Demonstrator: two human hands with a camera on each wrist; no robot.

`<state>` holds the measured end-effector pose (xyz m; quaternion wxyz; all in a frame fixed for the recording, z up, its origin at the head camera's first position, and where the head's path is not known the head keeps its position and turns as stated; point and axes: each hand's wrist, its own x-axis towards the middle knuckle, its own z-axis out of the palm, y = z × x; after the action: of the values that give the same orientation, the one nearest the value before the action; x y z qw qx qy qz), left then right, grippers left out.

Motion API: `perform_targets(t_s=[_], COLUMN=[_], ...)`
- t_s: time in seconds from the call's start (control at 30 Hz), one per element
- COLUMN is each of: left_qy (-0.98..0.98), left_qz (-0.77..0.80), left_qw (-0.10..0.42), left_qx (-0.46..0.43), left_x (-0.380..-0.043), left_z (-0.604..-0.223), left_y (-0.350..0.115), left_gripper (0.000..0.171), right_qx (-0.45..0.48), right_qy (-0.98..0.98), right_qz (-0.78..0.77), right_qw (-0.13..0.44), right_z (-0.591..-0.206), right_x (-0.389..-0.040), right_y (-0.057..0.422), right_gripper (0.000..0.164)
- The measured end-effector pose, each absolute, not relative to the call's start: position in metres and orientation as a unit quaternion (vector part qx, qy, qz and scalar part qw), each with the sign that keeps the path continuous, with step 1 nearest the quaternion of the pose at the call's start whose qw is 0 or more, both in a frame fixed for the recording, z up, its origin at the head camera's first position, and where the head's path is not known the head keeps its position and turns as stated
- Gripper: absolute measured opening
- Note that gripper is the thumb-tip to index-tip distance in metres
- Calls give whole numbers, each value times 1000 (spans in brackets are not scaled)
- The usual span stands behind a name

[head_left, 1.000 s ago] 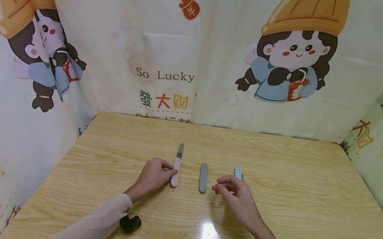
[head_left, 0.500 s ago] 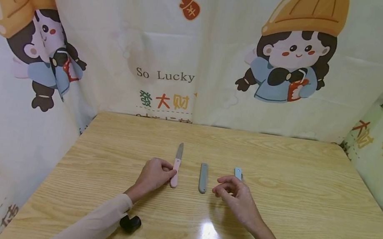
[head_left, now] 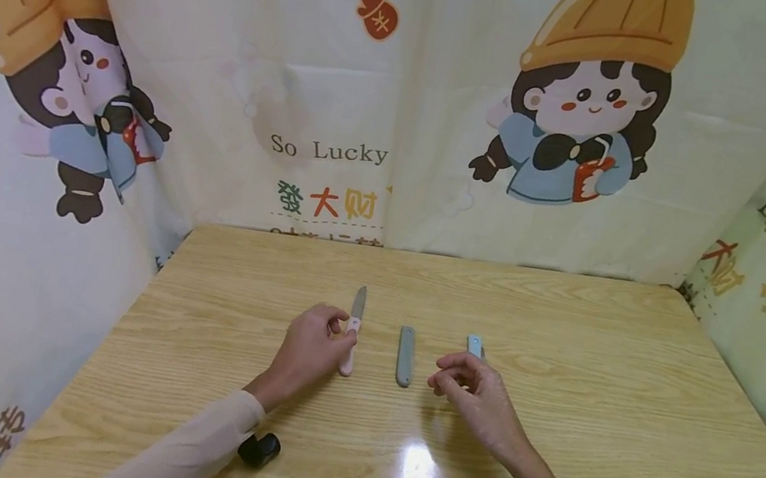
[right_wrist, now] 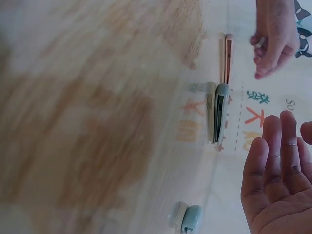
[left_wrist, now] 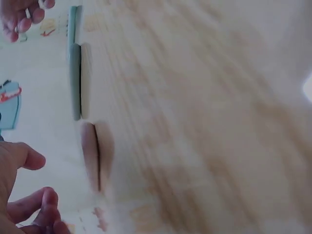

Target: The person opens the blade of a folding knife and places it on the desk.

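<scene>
Okay, so both hands are unclenched and gripping zilch. The left hand [head_left: 314, 342] hovers over the pink knife [head_left: 358, 307], thumb and fingers parted, and the wrist view shows a gap between it and the handle. That knife lies on the desk [head_left: 566, 329], blade pointing at the far edge. Beside it sits a grey-green knife [head_left: 405, 357], and the right hand [head_left: 478, 399], fingers loosely bent, partly blocks a light-blue one [head_left: 474, 345].
</scene>
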<state>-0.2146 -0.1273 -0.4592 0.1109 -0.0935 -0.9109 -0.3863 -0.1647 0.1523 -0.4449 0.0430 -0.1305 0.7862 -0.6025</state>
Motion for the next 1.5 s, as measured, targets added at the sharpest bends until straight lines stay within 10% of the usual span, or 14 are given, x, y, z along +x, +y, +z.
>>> perform_targets(t_s=[0.27, 0.7, 1.5], left_qy=[-930, -912, -905], left_qz=[-268, -262, -285], left_qw=[149, -88, -112], left_qx=[-201, -303, -295], left_x=[-219, -241, -239], left_z=[-454, -452, -448], left_y=[-112, -90, -81], left_gripper=[60, 120, 99], right_qx=[-133, -146, -165], right_qy=[787, 790, 827], right_qz=[-601, -593, -538], right_qw=[41, 49, 12], right_z=[-447, -451, -454], right_x=[-166, -169, -169], right_y=[151, 151, 152], right_gripper=[23, 20, 16])
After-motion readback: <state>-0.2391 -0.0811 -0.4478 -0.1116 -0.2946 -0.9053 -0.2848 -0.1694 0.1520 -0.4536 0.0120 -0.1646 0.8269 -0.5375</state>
